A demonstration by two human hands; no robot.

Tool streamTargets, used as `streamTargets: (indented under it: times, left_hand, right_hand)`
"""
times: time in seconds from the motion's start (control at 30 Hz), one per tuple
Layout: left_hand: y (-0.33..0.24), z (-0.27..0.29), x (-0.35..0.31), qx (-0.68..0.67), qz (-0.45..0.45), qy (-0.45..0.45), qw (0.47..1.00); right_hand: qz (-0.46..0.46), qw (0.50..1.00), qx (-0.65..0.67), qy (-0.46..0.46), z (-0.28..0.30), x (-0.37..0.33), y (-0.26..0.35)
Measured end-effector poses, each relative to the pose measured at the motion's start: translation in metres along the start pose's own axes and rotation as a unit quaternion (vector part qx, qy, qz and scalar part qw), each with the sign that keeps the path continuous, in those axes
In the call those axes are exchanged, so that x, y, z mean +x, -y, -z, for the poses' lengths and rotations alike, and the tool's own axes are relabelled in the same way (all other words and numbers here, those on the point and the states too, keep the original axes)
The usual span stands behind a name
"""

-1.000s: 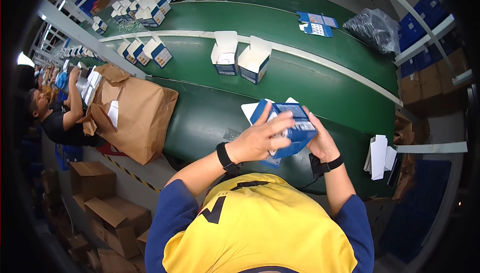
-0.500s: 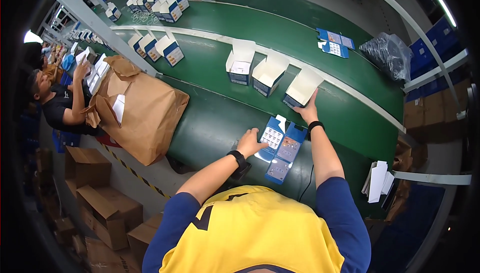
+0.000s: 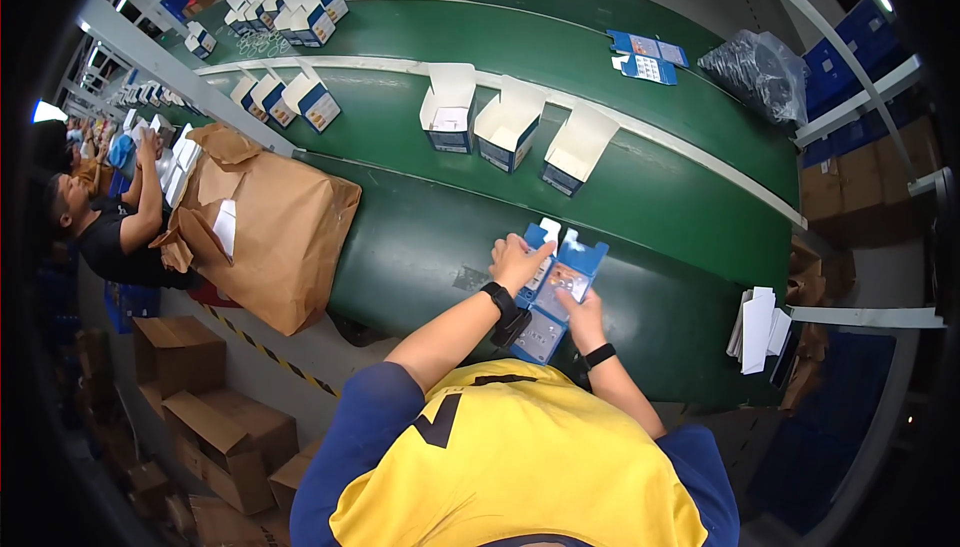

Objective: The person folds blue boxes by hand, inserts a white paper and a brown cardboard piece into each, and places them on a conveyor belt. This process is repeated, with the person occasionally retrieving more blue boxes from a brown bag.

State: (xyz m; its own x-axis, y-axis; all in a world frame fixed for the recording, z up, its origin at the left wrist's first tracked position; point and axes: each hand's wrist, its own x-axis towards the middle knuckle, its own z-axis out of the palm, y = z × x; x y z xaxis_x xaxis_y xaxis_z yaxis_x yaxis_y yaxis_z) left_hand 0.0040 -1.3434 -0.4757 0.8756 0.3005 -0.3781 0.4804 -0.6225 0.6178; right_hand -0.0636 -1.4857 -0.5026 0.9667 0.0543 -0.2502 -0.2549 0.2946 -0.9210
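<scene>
A flattened blue printed carton [image 3: 541,334] is tilted up a little at the near edge of the green table. My left hand [image 3: 518,263] grips its left side, fingers curled over the upper part. On the opposite side my right hand [image 3: 583,315] pinches the carton, thumb across its printed face. White and blue flaps stand out at its far end. Beyond my hands, three open blue-and-white boxes [image 3: 509,133] stand in a row on the green belt, lids raised; the leftmost has something white inside.
At left, a large brown paper sack [image 3: 285,237] sits beside a person in black [image 3: 125,217]. More boxes [image 3: 310,102] stand on the belt. Farther back lie a flat carton [image 3: 645,55] and a dark plastic bag [image 3: 760,72]. White sheets [image 3: 757,332] hang at the right end.
My right hand has left the rightmost open box and come back to the flat carton. Both hands now hold the carton, which has been lifted slightly and moved.
</scene>
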Motion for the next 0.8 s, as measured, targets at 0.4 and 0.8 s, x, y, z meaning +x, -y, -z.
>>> streamTargets:
  times: [0.4,0.8]
  left_hand:
    - [-0.032,0.067,-0.056,-0.441,-0.197,0.087,0.871]
    - [-0.04,0.065,-0.097,-0.418,-0.318,0.303,0.795]
  right_hand:
    - [0.206,0.97,-0.129,0.03,-0.015,-0.048,0.065]
    - [0.127,0.982,0.073,0.122,-0.008,-0.028,0.082]
